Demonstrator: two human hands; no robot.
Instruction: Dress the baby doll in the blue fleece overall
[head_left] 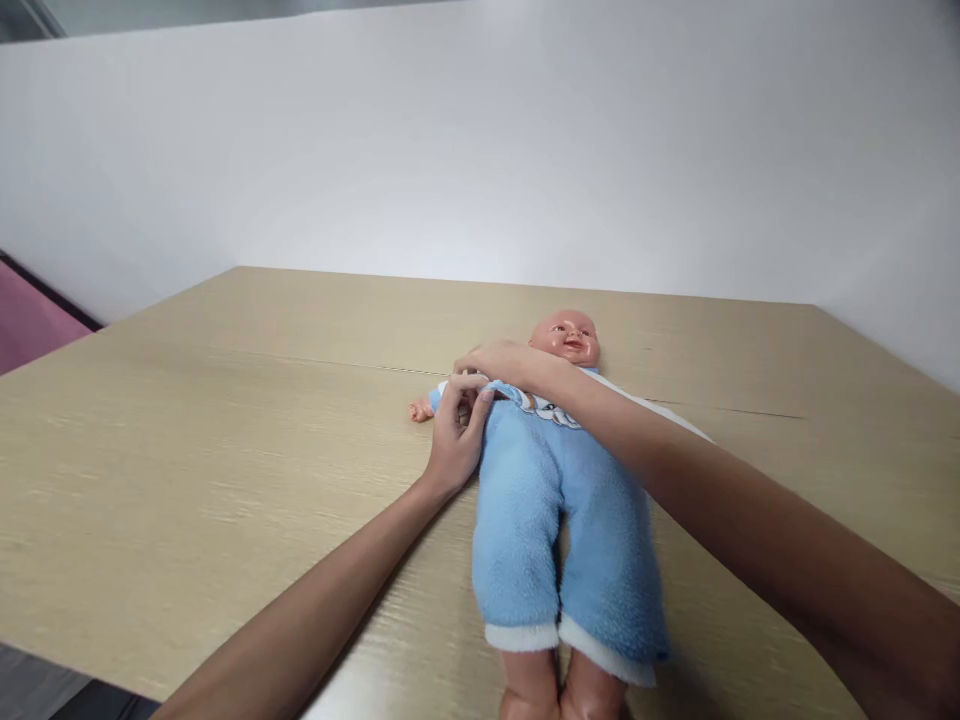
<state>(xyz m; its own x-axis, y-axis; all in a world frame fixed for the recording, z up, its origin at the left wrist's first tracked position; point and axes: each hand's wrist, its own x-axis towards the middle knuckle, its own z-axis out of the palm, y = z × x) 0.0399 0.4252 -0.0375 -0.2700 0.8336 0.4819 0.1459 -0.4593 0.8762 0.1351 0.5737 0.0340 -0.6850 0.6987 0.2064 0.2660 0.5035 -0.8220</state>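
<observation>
A baby doll [570, 338] lies on its back on the wooden table [225, 450], head away from me, bare feet toward me. It wears a fluffy blue romper [540, 500] with white cuffs. My left hand [454, 435] pinches the romper's sleeve at the doll's shoulder on the left side, fingers closed on the fabric. My right hand [499, 362] reaches across the doll's chest and grips the same sleeve area from above. The doll's small hand [420, 410] sticks out of the sleeve to the left.
A white wall [480, 150] rises behind the table's far edge. A pink surface [30, 325] shows at the far left beyond the table. The table's near edge runs across the lower left.
</observation>
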